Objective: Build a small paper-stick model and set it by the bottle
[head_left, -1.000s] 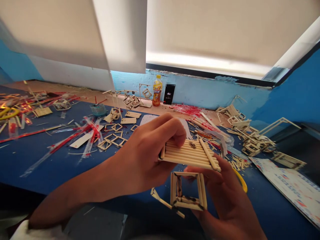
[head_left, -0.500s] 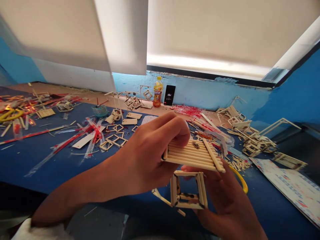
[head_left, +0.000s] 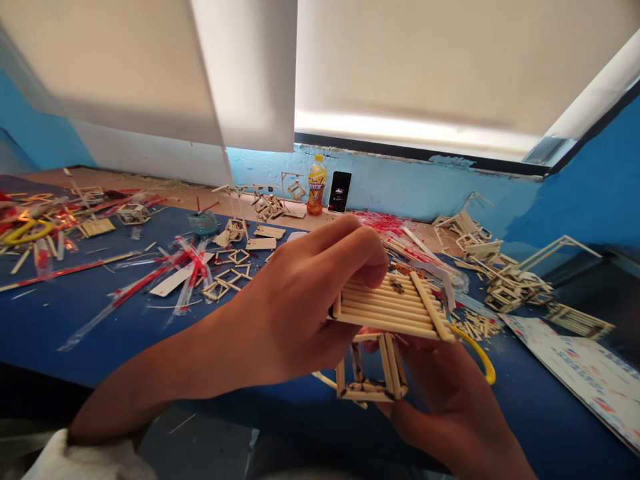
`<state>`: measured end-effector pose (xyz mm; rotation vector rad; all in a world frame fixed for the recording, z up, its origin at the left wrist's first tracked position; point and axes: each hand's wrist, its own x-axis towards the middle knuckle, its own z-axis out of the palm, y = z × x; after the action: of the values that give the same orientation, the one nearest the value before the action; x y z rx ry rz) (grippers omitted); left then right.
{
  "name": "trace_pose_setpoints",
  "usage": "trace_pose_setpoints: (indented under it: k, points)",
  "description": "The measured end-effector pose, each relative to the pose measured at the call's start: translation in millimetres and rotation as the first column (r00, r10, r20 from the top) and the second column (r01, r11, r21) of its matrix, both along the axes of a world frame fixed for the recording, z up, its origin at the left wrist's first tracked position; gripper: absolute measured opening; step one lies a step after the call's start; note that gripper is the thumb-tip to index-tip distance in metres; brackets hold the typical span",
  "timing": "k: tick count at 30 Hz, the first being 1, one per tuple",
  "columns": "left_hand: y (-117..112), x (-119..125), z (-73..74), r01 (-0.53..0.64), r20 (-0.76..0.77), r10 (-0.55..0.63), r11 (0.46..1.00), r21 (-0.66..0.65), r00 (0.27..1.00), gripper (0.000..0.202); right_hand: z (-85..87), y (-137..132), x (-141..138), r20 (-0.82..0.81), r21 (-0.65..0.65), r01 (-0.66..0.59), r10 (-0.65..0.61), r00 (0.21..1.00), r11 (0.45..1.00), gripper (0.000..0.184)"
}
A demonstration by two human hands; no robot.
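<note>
My left hand (head_left: pixel 320 300) is closed on a small panel of wooden sticks (head_left: pixel 385 303), laid side by side with a crosswise stick at each end. A dark patch marks its upper face. Just below the panel, my right hand (head_left: pixel 450 393) grips an open cube-shaped frame of short sticks (head_left: pixel 373 390) with dark joints. A thin stick pokes out at the frame's left. Whether panel and frame touch is hidden by my fingers.
Behind my hands stand a drink bottle (head_left: pixel 316 187) and a phone (head_left: pixel 340 191). Stick models (head_left: pixel 515 283) crowd the right, beside a printed board (head_left: pixel 575 373). Red plastic wrappers (head_left: pixel 185 267) and stick squares (head_left: pixel 230 277) lie left. A jar (head_left: pixel 203 223) sits farther back.
The stick frame has turned in my right hand and risen slightly toward the panel. My left hand and the panel have shifted a little to the right.
</note>
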<state>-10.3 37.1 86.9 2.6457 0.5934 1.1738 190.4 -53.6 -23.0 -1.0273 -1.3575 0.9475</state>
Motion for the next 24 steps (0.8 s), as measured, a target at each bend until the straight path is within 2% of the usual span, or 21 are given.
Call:
trace_pose_setpoints:
  k: [5,10,16,24]
  points:
    - [-0.4,-0.6,2.9,-0.019,-0.024,0.019,1.000,0.023,1.000,0.039,9.8,3.9,-1.3,0.008,0.014,-0.039,0.039,0.999,0.999,0.075]
    - [5.7,0.9,10.6,-0.025,-0.082,0.029,0.999,0.043,0.996,0.035,16.5,9.3,-4.1,-0.101,-0.035,-0.096,0.092,0.991,0.995,0.052]
    - [21.9,9.6,23.3,-0.029,-0.136,0.034,0.999,0.034,0.990,0.032,30.7,18.1,-7.9,-0.180,-0.031,-0.135,0.127,0.975,0.990,0.062]
    - [37.2,13.1,32.6,-0.093,-0.216,0.078,0.994,-0.063,0.973,0.020,40.9,25.2,-11.4,-0.252,-0.067,-0.170,0.148,0.956,0.983,0.058]
